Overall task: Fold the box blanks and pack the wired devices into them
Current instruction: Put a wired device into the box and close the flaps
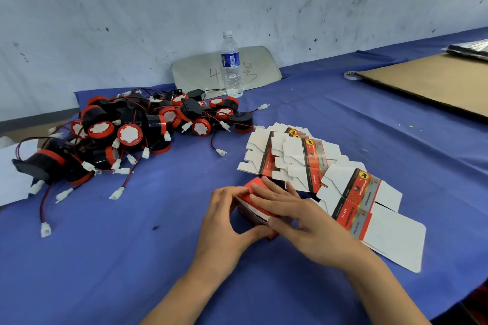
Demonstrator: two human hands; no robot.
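Both hands meet over a small red box (pixel 254 208) standing on the blue cloth (pixel 132 258) near the front middle of the table. The left hand (pixel 227 221) curls round the box from its left side, fingertips on the top edge and thumb hooked against the near lower corner, so it has hold of the box. The right hand (pixel 298 216) lies across the top with its fingers straight and spread, pressing flat on the red lid rather than gripping it. Just behind and to the right of the box, touching the right hand's far side, a fanned stack of flat box blanks (pixel 311 163) lies on the cloth, white inside faces up with red and grey printed strips; the nearest blank (pixel 380 221) reaches toward the table's right edge. Well apart to the left sits a heap of wired devices (pixel 126 132), black round bodies with red rims and white caps, their thin red-and-black leads ending in white plugs that trail over the cloth. Behind the heap a clear water bottle (pixel 231 66) stands upright before a pale board (pixel 227 70) leaning on the wall. A brown cardboard sheet (pixel 435 82) lies at far right.
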